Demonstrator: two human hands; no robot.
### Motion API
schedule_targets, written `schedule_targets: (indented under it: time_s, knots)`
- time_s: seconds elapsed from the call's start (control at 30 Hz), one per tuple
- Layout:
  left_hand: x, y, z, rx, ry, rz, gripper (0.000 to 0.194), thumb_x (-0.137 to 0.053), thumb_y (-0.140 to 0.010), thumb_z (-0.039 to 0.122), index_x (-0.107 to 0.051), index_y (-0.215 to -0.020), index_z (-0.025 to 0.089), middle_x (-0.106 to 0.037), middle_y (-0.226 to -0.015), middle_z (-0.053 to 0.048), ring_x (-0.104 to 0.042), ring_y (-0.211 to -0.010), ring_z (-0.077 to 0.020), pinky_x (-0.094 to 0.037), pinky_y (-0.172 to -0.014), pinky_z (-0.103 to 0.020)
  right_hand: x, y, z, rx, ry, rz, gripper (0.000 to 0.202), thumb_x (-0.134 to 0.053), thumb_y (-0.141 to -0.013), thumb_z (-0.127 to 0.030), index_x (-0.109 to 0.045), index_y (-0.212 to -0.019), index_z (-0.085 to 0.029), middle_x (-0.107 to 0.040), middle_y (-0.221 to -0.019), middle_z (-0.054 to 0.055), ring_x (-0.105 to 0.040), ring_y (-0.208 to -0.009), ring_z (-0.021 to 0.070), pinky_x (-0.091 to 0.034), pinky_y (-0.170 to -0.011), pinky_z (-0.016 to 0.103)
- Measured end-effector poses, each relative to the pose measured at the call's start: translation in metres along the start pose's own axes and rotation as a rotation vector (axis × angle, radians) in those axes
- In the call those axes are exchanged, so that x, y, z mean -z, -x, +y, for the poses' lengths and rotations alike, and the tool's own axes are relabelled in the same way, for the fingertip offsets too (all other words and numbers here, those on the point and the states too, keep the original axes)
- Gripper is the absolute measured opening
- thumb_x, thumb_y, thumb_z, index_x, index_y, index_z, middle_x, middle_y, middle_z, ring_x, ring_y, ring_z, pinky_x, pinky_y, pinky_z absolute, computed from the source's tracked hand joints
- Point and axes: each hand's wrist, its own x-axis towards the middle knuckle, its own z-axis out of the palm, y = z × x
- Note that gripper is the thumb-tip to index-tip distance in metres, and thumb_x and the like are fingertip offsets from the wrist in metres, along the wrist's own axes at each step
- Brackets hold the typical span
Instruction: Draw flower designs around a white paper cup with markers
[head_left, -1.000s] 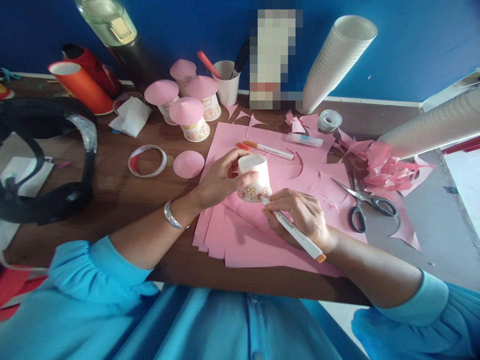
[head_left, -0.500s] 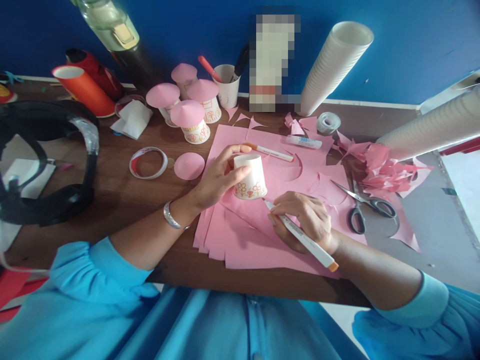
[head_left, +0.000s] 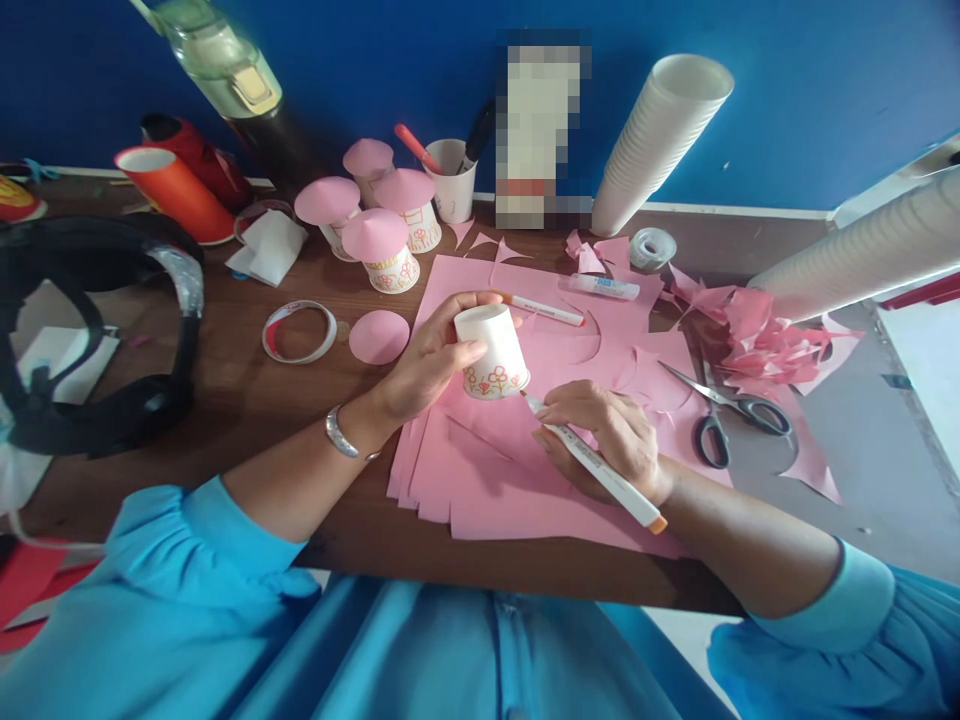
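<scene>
An upside-down white paper cup [head_left: 491,345] with orange and red flowers drawn along its rim is held by my left hand [head_left: 431,360], fingers behind it and thumb on its near side. My right hand [head_left: 600,435] grips a white marker [head_left: 611,480] with an orange end, its tip close to the cup's lower right rim. Whether the tip touches the cup I cannot tell. Pink paper sheets [head_left: 487,490] lie under both hands. Another marker [head_left: 551,312] rests on the sheets behind the cup.
Decorated cups with pink cone tops [head_left: 376,237] stand at the back left. Nearby are a pink disc [head_left: 379,337] and a tape roll [head_left: 298,332]. Scissors [head_left: 724,403] and pink scraps [head_left: 772,340] lie right. A tall cup stack [head_left: 660,140] and a bottle [head_left: 225,75] stand behind.
The cup has shifted slightly left and turned in my left hand, so its flowers face differently. My right hand and the marker have moved slightly left.
</scene>
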Motion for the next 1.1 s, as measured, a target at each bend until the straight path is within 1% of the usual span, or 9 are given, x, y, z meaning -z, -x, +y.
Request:
schedule_targets:
  time_s: [0.07, 0.17, 0.23, 0.33, 0.4, 0.5, 0.63, 0.87, 1.1]
  knots:
    - [-0.001, 0.000, 0.000, 0.007, 0.055, -0.021, 0.054, -0.076, -0.088, 0.034, -0.062, -0.138, 0.022, -0.077, -0.127, -0.012, -0.072, -0.123, -0.0315, -0.058, -0.102, -0.045, 0.000, 0.001, 0.000, -0.022, -0.001, -0.002, 0.010, -0.063, -0.107, -0.017, -0.061, -0.115, -0.022, -0.073, -0.085, 0.003, -0.077, -0.074, 0.0170, -0.065, -0.062, 0.026]
    - [-0.004, 0.000, 0.000, 0.028, 0.078, -0.020, 0.056, -0.076, -0.084, 0.036, -0.063, -0.137, 0.022, -0.074, -0.131, -0.012, -0.071, -0.124, -0.0323, -0.060, -0.094, -0.042, 0.000, 0.002, -0.001, -0.058, -0.016, -0.005, 0.010, -0.064, -0.106, -0.017, -0.061, -0.113, -0.022, -0.073, -0.086, 0.003, -0.078, -0.075, 0.0170, -0.066, -0.064, 0.026]
    - [-0.006, 0.000, 0.002, 0.049, 0.038, -0.004, 0.053, -0.076, -0.083, 0.038, -0.063, -0.132, 0.023, -0.071, -0.136, -0.012, -0.071, -0.120, -0.0305, -0.061, -0.089, -0.039, 0.000, 0.001, -0.001, -0.061, -0.033, -0.006, 0.011, -0.064, -0.105, -0.015, -0.062, -0.113, -0.022, -0.073, -0.086, 0.003, -0.078, -0.074, 0.0173, -0.065, -0.064, 0.026]
    - [-0.009, 0.001, 0.004, 0.080, -0.085, 0.029, 0.048, -0.076, -0.083, 0.040, -0.063, -0.127, 0.025, -0.068, -0.140, -0.012, -0.069, -0.112, -0.0265, -0.060, -0.084, -0.037, 0.000, -0.001, -0.002, -0.039, -0.060, -0.007, 0.013, -0.067, -0.102, -0.011, -0.062, -0.112, -0.019, -0.074, -0.085, 0.006, -0.078, -0.074, 0.0180, -0.065, -0.065, 0.025]
    - [-0.010, 0.001, 0.004, 0.087, -0.188, 0.044, 0.047, -0.076, -0.085, 0.043, -0.062, -0.127, 0.025, -0.069, -0.136, -0.011, -0.068, -0.107, -0.0242, -0.060, -0.082, -0.036, -0.001, -0.003, -0.003, -0.009, -0.079, -0.015, 0.014, -0.067, -0.102, -0.010, -0.063, -0.113, -0.018, -0.075, -0.085, 0.006, -0.078, -0.074, 0.0183, -0.065, -0.065, 0.026]
    - [-0.011, 0.001, 0.003, 0.091, -0.321, 0.033, 0.048, -0.074, -0.088, 0.045, -0.059, -0.129, 0.026, -0.069, -0.122, -0.007, -0.066, -0.102, -0.0216, -0.058, -0.080, -0.034, -0.003, -0.004, -0.004, 0.030, -0.083, -0.048, 0.016, -0.066, -0.103, -0.011, -0.062, -0.116, -0.019, -0.077, -0.087, 0.004, -0.079, -0.075, 0.0180, -0.067, -0.066, 0.027]
    - [-0.014, -0.001, 0.004, 0.052, -0.424, 0.035, 0.049, -0.072, -0.088, 0.047, -0.057, -0.129, 0.025, -0.069, -0.112, -0.005, -0.066, -0.094, -0.0196, -0.057, -0.076, -0.033, -0.005, -0.002, -0.005, 0.029, -0.037, -0.062, 0.016, -0.068, -0.103, -0.011, -0.063, -0.116, -0.019, -0.077, -0.089, 0.003, -0.079, -0.077, 0.0170, -0.066, -0.065, 0.026]
    - [-0.014, -0.001, 0.002, 0.047, -0.413, 0.024, 0.053, -0.075, -0.087, 0.049, -0.054, -0.130, 0.025, -0.069, -0.120, -0.007, -0.067, -0.099, -0.0206, -0.057, -0.078, -0.033, -0.008, -0.001, -0.005, 0.019, -0.003, -0.070, 0.013, -0.067, -0.105, -0.013, -0.062, -0.116, -0.018, -0.076, -0.089, 0.005, -0.077, -0.076, 0.0169, -0.065, -0.065, 0.027]
    - [-0.014, 0.000, 0.001, 0.045, -0.392, 0.016, 0.055, -0.078, -0.087, 0.050, -0.054, -0.130, 0.026, -0.067, -0.126, -0.008, -0.066, -0.101, -0.0215, -0.056, -0.078, -0.034, -0.009, 0.000, -0.005, -0.004, 0.009, -0.090, 0.014, -0.066, -0.106, -0.015, -0.061, -0.119, -0.020, -0.076, -0.090, 0.004, -0.077, -0.076, 0.0168, -0.065, -0.065, 0.027]
